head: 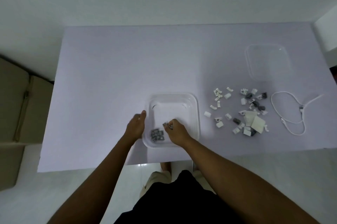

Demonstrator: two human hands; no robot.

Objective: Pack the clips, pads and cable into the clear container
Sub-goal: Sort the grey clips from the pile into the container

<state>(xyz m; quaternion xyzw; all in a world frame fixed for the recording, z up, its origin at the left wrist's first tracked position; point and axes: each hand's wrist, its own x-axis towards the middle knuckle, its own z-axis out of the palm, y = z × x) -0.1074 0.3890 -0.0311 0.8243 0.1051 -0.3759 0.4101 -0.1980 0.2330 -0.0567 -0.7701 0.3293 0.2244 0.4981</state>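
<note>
On the white table (109, 78), I see my left hand (135, 125) open against the clear box (196, 114), right hand (176, 130) pinching grey clips (166, 124) inside.

Clear container (193, 107): square, rounded corners, open top, upright near the front edge of the bench; a small cluster of grey clips (157, 135) lies in its near-left corner; loose clips (238, 109), white and grey, scattered to its right, apart from it; flat white pads (255, 120) lie among them; white cable (288, 112) loosely looped, farthest right; clear lid (268, 62) lies flat behind the scatter.
</note>
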